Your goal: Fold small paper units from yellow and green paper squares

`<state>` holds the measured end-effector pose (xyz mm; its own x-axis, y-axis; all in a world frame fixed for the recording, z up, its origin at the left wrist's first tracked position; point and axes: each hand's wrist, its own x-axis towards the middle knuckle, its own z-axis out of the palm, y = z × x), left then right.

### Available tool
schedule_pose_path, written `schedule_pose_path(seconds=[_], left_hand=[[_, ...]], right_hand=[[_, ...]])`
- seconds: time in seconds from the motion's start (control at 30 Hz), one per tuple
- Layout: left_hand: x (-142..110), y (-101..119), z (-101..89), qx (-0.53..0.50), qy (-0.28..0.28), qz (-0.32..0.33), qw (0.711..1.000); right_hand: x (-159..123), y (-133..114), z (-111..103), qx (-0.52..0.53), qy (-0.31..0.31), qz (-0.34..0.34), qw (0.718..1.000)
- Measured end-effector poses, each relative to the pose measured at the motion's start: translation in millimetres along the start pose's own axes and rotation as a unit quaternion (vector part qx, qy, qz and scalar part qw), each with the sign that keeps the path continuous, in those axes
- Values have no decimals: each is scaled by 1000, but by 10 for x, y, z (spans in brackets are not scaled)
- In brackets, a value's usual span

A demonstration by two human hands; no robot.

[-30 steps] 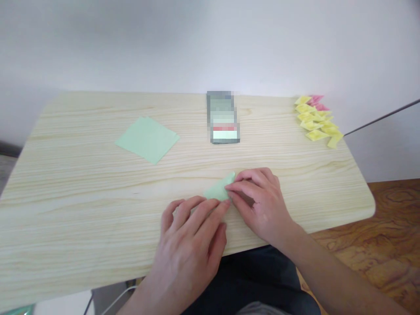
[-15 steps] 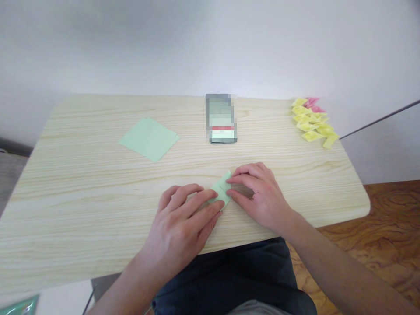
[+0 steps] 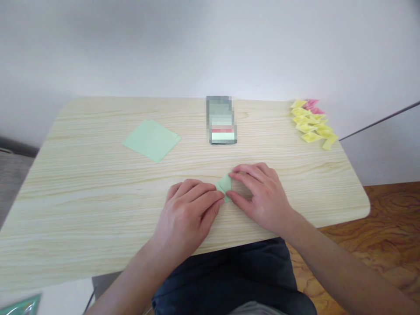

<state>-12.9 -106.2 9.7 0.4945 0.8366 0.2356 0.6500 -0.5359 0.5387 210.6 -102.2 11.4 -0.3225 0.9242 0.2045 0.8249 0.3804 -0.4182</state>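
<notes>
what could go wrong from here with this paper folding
The small folded green paper is partly covered by the left hand, with the right hand's fingertips at its edge, so its layers might slip and crease crooked.

The yellow folded pieces sit near the table's right edge; a bump could knock some off.

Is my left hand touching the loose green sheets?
No, the left hand is at the small folded green paper, while the loose green sheets lie apart, farther back on the table.
</notes>
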Motion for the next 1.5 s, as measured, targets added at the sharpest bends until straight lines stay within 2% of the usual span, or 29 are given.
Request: schedule_pose_path(seconds=[0.63,0.9,1.17,1.5], left_hand=[[74,52,93,23,33,-50,998],[127,55,84,30,32,-56,997],[131,49,158,36,48,-45,997],[104,52,206,37,84,-18,996]], right_hand=[[-46,59,71,-7,37,-18,999],[-93,33,89,34,53,-30,998],[-93,-16,52,36,41,-14,998],[-133,-76,112,26,64,15,997]])
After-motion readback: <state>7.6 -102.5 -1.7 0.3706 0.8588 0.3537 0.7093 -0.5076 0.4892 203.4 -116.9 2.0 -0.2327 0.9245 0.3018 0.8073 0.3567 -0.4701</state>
